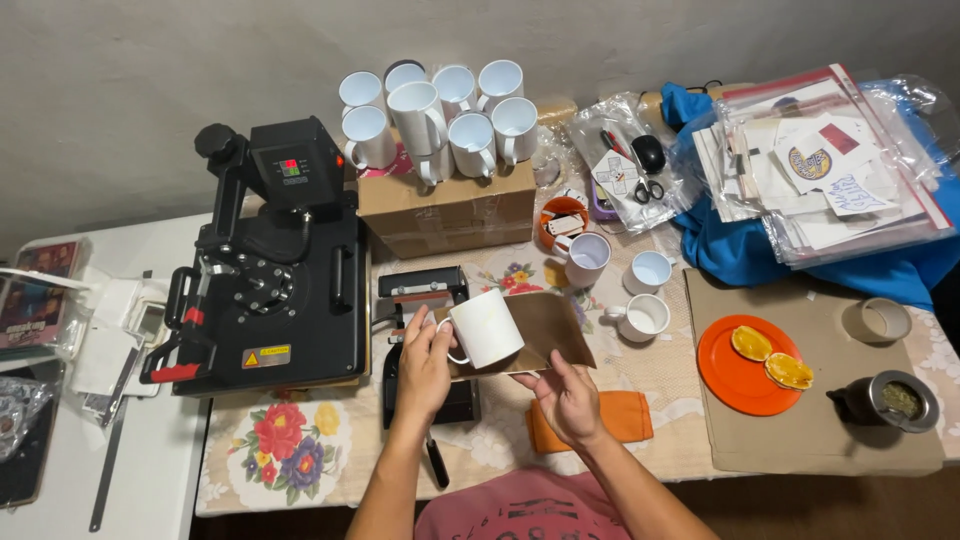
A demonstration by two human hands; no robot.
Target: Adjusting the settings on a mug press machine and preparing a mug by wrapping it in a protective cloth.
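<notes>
Holding white mug [487, 327] over brown sheet [545, 330]

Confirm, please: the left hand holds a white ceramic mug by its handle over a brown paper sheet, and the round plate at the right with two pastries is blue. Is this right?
Not quite. In the head view the round plate is orange, not blue. The rest stands: the left hand holds the white ceramic mug by its handle over the brown paper sheet, and two pastries lie on the plate.
</notes>
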